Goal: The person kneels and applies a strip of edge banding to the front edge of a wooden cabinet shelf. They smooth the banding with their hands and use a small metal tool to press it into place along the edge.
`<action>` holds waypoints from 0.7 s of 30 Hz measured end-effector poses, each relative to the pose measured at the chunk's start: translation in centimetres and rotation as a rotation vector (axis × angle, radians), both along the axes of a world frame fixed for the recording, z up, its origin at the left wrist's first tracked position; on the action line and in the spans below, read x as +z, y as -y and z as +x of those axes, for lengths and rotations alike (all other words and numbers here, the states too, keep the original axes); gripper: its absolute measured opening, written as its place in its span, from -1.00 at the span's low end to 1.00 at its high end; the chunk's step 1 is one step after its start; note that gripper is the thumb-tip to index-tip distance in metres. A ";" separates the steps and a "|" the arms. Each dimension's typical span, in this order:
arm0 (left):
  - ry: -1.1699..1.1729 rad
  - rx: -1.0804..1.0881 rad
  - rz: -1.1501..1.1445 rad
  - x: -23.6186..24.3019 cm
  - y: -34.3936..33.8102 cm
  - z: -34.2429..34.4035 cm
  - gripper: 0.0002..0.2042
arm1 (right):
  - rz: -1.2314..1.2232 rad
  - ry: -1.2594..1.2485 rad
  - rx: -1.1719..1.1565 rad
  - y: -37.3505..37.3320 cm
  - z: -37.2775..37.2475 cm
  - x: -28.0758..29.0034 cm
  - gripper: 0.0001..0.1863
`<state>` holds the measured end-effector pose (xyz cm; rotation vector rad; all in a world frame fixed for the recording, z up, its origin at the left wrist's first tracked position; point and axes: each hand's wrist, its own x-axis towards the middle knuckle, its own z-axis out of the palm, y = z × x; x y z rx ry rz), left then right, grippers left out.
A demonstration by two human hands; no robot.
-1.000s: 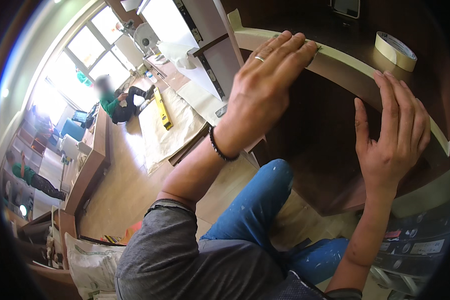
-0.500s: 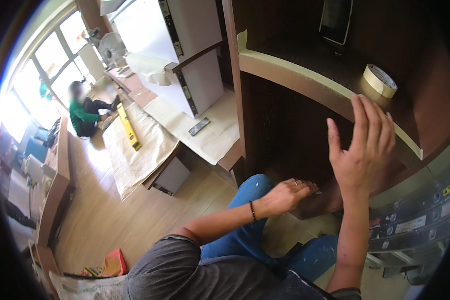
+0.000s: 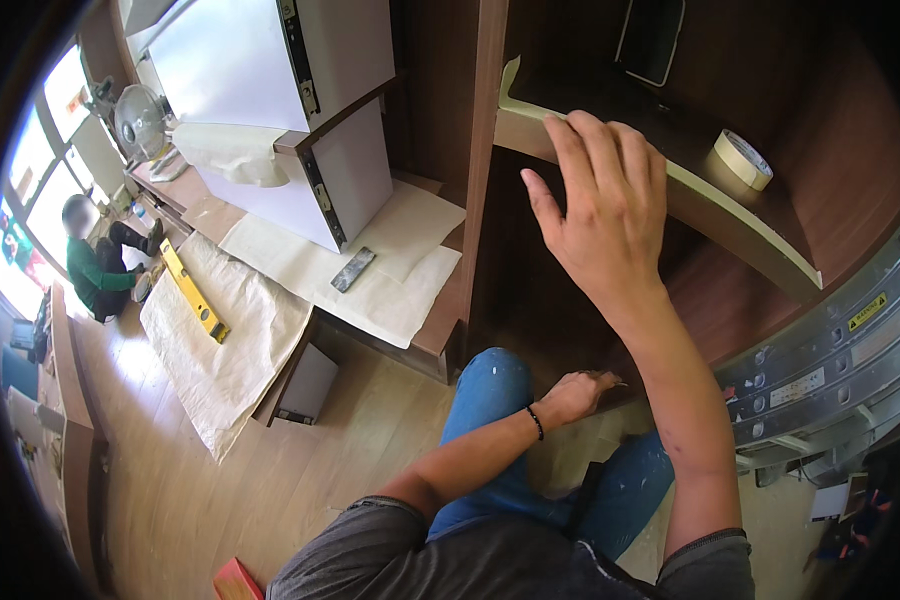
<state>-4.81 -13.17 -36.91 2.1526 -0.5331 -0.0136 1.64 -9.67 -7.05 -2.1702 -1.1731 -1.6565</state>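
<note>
My right hand (image 3: 602, 210) lies flat with fingers spread on the front edge of a dark wooden shelf (image 3: 730, 225), where cream masking tape (image 3: 690, 190) covers the edge. A roll of masking tape (image 3: 742, 159) rests on the shelf to the right of that hand. My left hand (image 3: 578, 393) is low down by my knee in blue paint-spattered jeans (image 3: 490, 400), fingers loosely curled against the dark cabinet base, holding nothing that I can see.
A metal ladder (image 3: 830, 380) stands at the right. White cabinets (image 3: 270, 110) sit on paper sheets (image 3: 370, 280) at the left, with a yellow level (image 3: 194, 290) on a cloth. A person in a green top (image 3: 95, 270) sits on the floor near windows. A fan (image 3: 140, 120) stands behind.
My left hand came off the shelf edge and dropped to my knee. My right hand slid left along the taped edge, away from the tape roll. My view turned left.
</note>
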 end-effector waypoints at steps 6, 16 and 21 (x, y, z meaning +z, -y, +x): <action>0.042 0.006 0.105 -1.4 -0.3 0.5 -0.56 | -0.004 -0.008 0.065 -3.6 -0.5 0.5 -0.42; 0.014 -0.013 0.106 -1.8 -0.5 0.7 -0.58 | -0.008 -0.018 0.012 -2.5 -1.2 0.2 -0.43; -0.053 -0.028 0.058 -0.4 -0.6 0.1 -0.62 | 0.000 -0.006 -0.048 0.6 -1.0 0.1 -0.48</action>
